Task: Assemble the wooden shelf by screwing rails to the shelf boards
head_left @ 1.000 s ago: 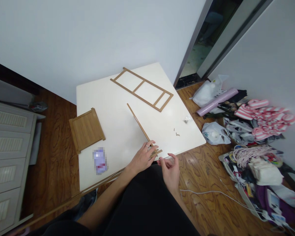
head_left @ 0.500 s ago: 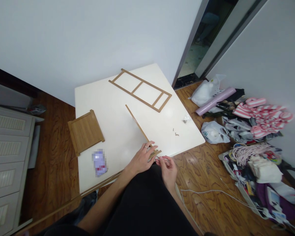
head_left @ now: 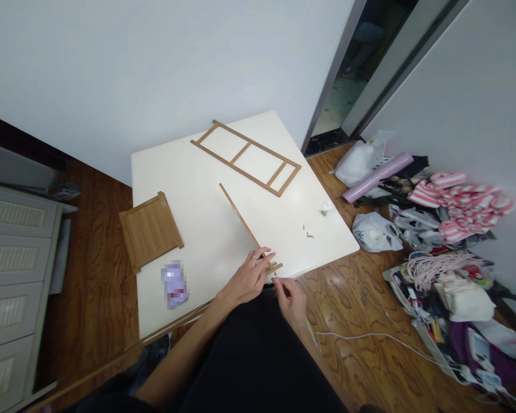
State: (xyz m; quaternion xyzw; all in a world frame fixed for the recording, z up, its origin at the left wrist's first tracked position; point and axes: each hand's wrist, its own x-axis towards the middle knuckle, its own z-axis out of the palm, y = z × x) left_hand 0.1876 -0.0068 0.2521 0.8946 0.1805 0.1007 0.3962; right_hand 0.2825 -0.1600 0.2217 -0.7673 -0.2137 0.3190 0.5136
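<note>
A long, thin wooden piece [head_left: 239, 215], seen edge-on, slants across the white table toward me. Its near end has a short crosspiece [head_left: 277, 267] at the table's front edge. My left hand [head_left: 250, 276], with a ring on one finger, is closed around this near end. Just to the right, my right hand [head_left: 291, 299] pinches a small, thin metal screw [head_left: 276, 275] against the near end; how far it is in cannot be made out. A ladder-like wooden frame [head_left: 239, 152] lies flat at the back. Several loose screws [head_left: 308, 234] lie on the right.
The white table [head_left: 198, 229] stands against the wall. On it are a wooden panel [head_left: 152, 231], a blurred purple packet [head_left: 174, 284] and a small clear bag [head_left: 325, 209]. Bags [head_left: 375, 232], a full box [head_left: 447, 310] and a white cable [head_left: 370, 334] lie on the floor right.
My right hand has shifted slightly down and its fingers have opened a little from around the near end, so the screw shows more. My left hand keeps nearly the same place.
</note>
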